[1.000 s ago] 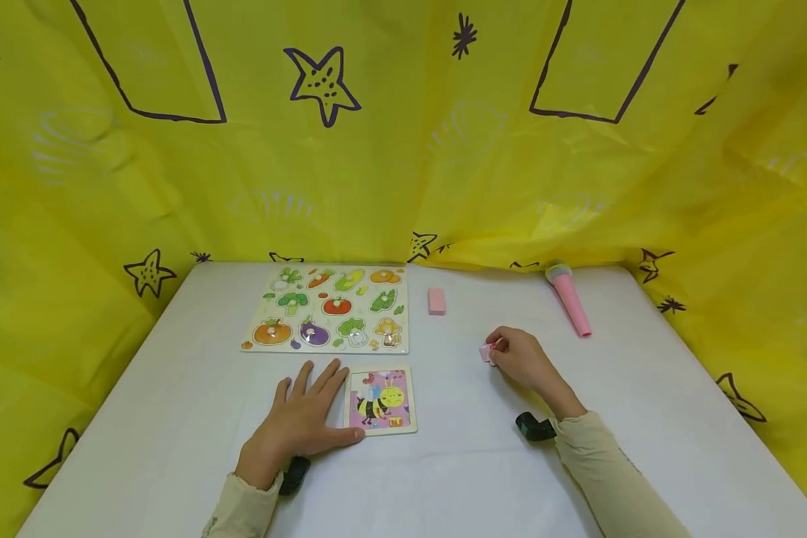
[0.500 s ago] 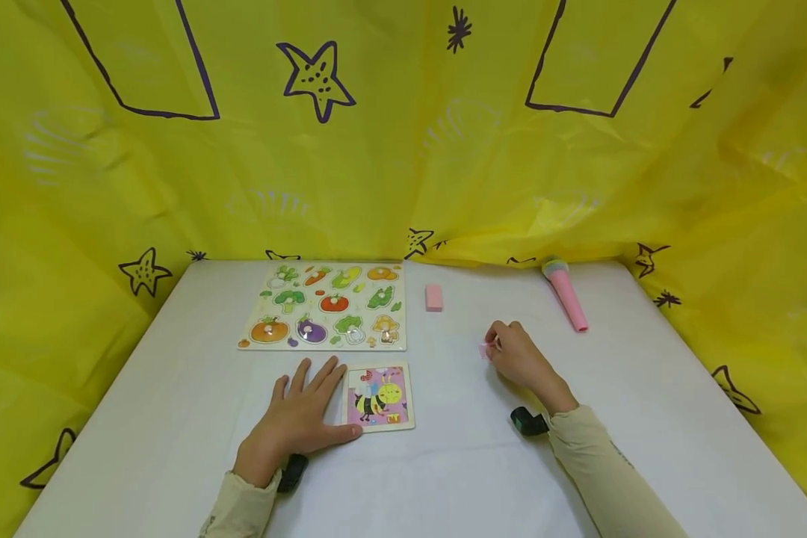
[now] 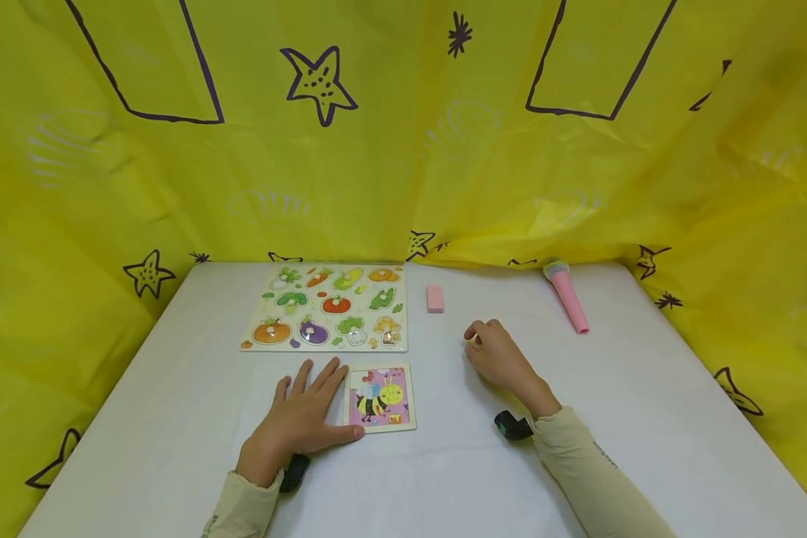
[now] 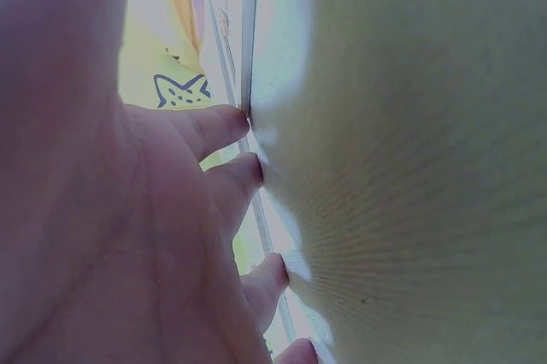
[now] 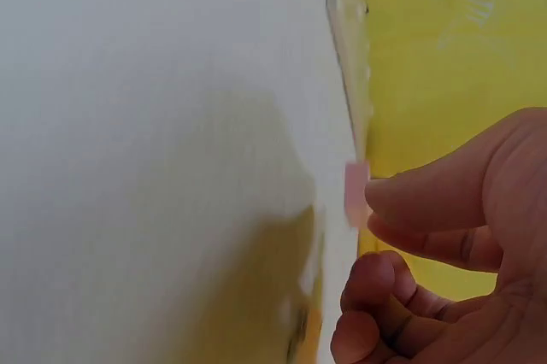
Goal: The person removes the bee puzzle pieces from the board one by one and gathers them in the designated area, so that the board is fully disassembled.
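My left hand (image 3: pixel 299 426) lies spread on the white table, its thumb at the lower left corner of a small square bee puzzle (image 3: pixel 412 403) and its index fingertip at the upper left corner. A pale gap shows in the puzzle's upper left part. To the right, my right hand (image 3: pixel 504 362) is just above the table with thumb and index finger together. It pinches a small puzzle piece, now almost wholly hidden by the fingers; only a pale bit shows at the fingertips. In the right wrist view, the thumb (image 5: pixel 436 189) covers most of the pinch.
Behind the left hand lies a vegetable peg puzzle board (image 3: pixel 323 288). A pink block (image 3: pixel 435 299) is right of it, and a pink toy microphone (image 3: pixel 568 299) lies at the back right. Yellow cloth (image 3: pixel 390 172) with drawn stars hangs around the table.
My right hand has moved a little left, and the pink piece that showed at its fingertips is now almost out of sight. My left hand keeps its place at the bee puzzle.
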The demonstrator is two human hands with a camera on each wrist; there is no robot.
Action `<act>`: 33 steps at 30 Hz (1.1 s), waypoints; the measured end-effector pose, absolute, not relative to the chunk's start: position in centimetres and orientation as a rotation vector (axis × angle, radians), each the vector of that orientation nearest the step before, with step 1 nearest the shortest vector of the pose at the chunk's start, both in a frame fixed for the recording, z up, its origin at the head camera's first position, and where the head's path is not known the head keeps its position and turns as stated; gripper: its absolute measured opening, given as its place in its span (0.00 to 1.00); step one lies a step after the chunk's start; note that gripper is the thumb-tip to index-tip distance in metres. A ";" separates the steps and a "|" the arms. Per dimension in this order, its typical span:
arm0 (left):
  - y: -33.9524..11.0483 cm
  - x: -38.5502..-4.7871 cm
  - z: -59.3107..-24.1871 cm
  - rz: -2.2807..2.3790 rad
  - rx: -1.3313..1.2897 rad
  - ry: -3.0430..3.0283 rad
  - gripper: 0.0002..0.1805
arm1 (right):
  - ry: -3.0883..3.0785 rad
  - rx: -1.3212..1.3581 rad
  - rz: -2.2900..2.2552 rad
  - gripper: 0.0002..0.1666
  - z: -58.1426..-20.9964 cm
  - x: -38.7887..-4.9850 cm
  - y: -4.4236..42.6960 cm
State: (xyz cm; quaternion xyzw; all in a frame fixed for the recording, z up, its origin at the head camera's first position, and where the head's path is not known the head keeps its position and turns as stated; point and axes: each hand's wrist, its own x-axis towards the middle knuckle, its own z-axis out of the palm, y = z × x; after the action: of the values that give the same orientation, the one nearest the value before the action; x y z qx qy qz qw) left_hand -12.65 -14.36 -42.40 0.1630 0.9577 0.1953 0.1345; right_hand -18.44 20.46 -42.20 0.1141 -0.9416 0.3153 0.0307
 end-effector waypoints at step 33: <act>-14.4 -12.6 -42.1 0.519 0.482 2.788 0.59 | -2.938 0.983 1.050 0.10 -41.7 -17.3 7.8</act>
State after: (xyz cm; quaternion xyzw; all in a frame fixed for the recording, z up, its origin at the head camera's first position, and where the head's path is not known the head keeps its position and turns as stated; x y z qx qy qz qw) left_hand -12.60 -14.36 -42.08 0.1662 0.9607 0.1788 0.1322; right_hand -17.30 7.78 -41.73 0.2999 -0.8963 0.3202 -0.0648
